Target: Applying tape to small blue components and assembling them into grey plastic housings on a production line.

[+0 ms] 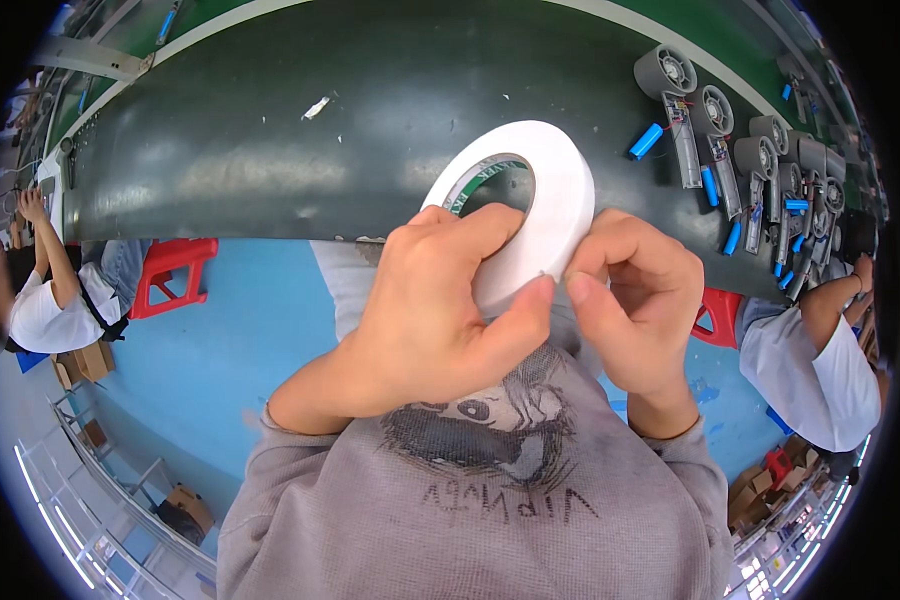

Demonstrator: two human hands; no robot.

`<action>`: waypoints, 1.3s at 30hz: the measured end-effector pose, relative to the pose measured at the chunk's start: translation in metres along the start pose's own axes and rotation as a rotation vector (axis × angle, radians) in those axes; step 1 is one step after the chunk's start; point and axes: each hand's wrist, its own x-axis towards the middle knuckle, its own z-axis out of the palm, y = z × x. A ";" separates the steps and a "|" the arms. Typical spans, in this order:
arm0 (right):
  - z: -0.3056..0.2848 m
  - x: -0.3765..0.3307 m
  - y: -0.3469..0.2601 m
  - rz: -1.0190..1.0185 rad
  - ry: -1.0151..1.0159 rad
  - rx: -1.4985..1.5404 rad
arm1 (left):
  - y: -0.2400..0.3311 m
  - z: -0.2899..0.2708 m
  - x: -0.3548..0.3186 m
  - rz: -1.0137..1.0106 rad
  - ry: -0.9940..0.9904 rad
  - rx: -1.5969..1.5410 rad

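A wide roll of white tape (562, 190), its cardboard core printed green and white inside, is tilted up in front of my chest, over the near edge of the bench. My left hand (420, 310) grips it, fingers through the core and thumb against the lower rim. At the roll's lower right edge, my right hand (642, 300) is closed, its thumb and forefinger pinched together on the tape's edge. How much tape lies between those fingertips is hidden.
Several grey handheld fan units (667, 72) with wired blue cylindrical cells (646, 141) lie along the right of the dark green bench (220, 150). White scraps (317, 107) lie on it. Red stools (173, 278) and people in white shirts (815, 370) are on both sides.
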 end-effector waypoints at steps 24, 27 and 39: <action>-0.008 0.005 -0.005 -0.112 -0.030 -0.383 | 0.011 0.006 -0.007 0.095 -0.042 0.513; -0.014 0.007 -0.004 -0.205 -0.048 -0.388 | 0.012 0.007 -0.009 0.089 -0.044 0.503; -0.011 0.005 -0.003 -0.118 -0.044 -0.310 | 0.010 0.006 -0.011 0.074 -0.044 0.502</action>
